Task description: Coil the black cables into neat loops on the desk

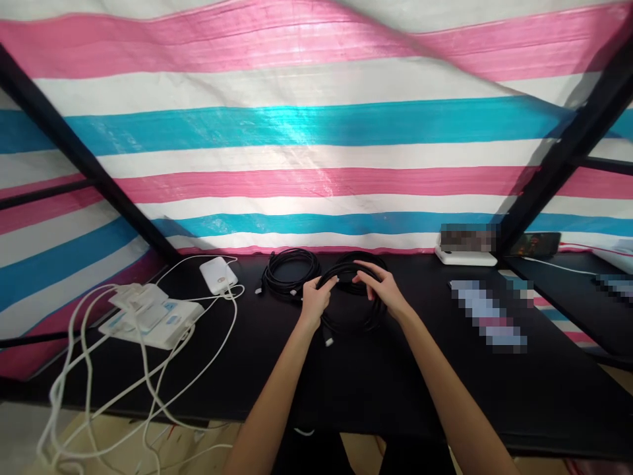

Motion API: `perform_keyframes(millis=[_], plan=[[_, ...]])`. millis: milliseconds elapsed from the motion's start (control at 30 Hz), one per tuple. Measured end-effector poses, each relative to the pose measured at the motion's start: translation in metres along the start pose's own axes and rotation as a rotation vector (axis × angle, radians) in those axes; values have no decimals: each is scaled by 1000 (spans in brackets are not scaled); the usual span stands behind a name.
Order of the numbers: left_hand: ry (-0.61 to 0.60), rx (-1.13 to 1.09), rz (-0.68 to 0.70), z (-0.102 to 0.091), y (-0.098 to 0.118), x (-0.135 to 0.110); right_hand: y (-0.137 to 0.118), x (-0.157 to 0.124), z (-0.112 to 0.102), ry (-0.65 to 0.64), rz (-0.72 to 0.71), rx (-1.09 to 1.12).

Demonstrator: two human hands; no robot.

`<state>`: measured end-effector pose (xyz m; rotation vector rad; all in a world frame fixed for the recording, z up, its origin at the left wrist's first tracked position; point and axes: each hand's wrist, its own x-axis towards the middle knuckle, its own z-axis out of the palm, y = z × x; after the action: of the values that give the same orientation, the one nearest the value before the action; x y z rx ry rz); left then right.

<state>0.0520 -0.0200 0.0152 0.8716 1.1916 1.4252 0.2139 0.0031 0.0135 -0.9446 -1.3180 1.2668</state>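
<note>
A coil of black cable (352, 328) is held up slightly over the black table, with a pale plug end (329, 341) hanging at its lower left. My left hand (315, 303) grips the coil's left side, thumb on top. On the coil's upper right side, my right hand (384, 288) has its fingers bent round the loops; the palm side is hidden. Just left of my hands lies a second black cable coil (291, 290), its plug ends showing. Another black coil (366, 256) sits behind my hands, partly covered by them.
At the left, a white power strip (173, 330) carries adapters and tangled white cords. A white power bank (217, 275) lies behind it. On the right are a blurred flat item (487, 313) and a white device (467, 256). Black frame posts (554, 175) and a striped sheet (316, 125) enclose the table.
</note>
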Motion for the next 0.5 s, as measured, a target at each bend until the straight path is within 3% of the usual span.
perform_keyframes(millis=[100, 200, 400, 500], plan=[[5, -150, -9, 3, 2, -3, -4, 2, -3, 108, 77, 138], [30, -259, -3, 3, 3, -4, -4, 2, 2, 94, 183, 259], [101, -405, 28, -3, 4, 1, 7, -11, 44, 92, 201, 435], [89, -433, 42, -2, 4, 1, 11, -16, 57, 158, 173, 494]])
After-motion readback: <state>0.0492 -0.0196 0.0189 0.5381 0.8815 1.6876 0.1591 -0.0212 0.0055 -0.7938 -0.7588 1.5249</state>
